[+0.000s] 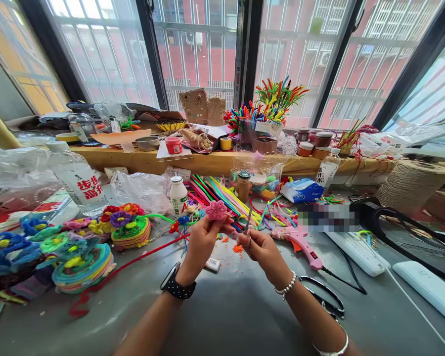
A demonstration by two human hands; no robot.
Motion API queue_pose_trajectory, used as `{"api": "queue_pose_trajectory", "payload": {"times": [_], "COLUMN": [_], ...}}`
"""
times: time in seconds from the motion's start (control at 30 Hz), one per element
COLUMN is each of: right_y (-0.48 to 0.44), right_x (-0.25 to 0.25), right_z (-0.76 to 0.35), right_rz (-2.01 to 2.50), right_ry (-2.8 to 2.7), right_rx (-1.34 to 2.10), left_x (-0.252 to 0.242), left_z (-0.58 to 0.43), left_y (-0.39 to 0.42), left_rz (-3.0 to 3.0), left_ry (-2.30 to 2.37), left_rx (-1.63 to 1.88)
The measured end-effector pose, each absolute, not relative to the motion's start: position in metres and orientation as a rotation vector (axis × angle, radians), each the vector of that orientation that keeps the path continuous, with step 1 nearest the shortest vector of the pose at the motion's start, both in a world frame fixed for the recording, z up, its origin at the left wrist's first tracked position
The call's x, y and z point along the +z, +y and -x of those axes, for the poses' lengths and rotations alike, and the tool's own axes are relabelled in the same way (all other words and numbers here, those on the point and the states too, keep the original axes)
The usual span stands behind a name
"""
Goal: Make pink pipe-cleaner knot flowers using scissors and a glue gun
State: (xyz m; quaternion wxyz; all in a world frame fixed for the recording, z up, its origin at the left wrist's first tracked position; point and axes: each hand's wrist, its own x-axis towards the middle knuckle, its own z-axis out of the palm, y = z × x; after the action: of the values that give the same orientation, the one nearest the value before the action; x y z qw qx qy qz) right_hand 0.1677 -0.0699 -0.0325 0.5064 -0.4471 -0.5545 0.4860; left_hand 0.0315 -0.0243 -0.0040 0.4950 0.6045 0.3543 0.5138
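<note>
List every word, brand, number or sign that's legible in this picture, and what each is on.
"步步高升", in red, on the large bottle at left.
"开水", on the smaller clear bottle at right; the character before it is unclear.
Too small, blurred or partly hidden to read: markings on the white bottle, red tub, blue packet, white block and window frame.

Pink flower (215,210) in left grip (202,238)
</note>
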Motion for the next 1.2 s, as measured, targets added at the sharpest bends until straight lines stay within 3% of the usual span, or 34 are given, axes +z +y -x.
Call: {"api": "queue_pose_trajectory", "payload": {"times": [1.2], "right_y": [-0.078], "right_x": [-0.024], "right_z": [-0.162], "right_rz": [1.022], "right_ry": [-1.763], "right_rx": [0.888], "left_x": [-0.005], "left_z": [-0.03], "left_y": [-0.028], "left_rz": [-1.203], "left_ry": [0.555], "left_rx": [0.844]}}
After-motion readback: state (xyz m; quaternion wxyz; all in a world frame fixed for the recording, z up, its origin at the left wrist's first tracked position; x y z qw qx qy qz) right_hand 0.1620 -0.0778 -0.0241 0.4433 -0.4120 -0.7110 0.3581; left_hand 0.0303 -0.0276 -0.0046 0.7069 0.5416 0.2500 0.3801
